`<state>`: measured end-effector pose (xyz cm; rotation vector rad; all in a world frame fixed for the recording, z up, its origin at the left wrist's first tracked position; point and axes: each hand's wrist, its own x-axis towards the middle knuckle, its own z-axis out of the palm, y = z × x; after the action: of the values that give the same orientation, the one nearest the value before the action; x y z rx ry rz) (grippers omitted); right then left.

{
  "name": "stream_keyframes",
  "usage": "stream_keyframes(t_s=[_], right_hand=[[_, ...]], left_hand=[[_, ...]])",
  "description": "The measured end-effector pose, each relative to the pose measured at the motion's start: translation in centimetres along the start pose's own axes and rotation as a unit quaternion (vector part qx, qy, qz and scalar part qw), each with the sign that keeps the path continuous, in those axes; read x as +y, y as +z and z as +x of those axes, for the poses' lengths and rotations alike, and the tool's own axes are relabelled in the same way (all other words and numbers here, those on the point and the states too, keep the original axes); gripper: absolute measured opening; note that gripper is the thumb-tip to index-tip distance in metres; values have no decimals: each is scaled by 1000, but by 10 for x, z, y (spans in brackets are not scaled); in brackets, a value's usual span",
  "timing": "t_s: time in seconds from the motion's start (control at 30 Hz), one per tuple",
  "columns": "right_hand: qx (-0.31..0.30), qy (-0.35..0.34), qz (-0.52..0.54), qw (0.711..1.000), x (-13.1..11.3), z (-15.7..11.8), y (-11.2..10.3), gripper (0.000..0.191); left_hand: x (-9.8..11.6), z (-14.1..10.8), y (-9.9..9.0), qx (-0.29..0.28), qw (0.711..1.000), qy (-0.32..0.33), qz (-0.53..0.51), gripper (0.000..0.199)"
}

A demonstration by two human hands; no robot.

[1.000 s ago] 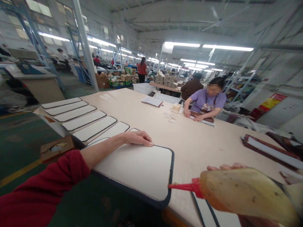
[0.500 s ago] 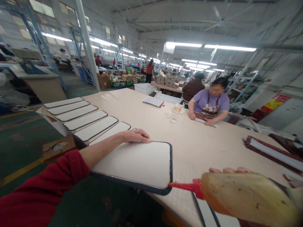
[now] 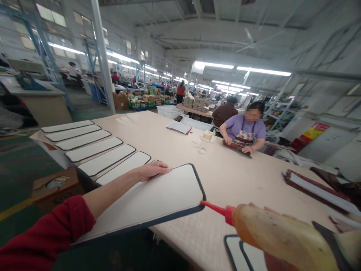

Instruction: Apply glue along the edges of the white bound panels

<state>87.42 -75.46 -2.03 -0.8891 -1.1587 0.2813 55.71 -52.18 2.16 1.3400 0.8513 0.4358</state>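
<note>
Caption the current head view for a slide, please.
Left hand grips a dark-edged white panel; right hand holds a yellowish bottle, its red nozzle at the panel's corner.

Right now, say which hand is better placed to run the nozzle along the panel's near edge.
Likely the right hand: it holds the bottle, its nozzle at a corner of the panel. The left hand holds the far edge.

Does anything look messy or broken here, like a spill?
I see no spill or break. The squeeze bottle looks a bit odd: dark specks show on its cloudy yellow side, so it seems grubby. The dark-edged board juts past the edge of the table, but the left hand holds it.
</note>
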Motion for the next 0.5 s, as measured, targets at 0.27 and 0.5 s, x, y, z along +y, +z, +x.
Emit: stream_keyframes(t_s=[0.27, 0.5], right_hand=[[-7, -29, 0, 1000, -15, 5, 32, 36], [-18, -34, -13, 999, -17, 20, 42, 33]], left_hand=[[-20, 7, 5, 9, 997, 1, -73, 57], [-24, 4, 10, 13, 994, 10, -107, 56]])
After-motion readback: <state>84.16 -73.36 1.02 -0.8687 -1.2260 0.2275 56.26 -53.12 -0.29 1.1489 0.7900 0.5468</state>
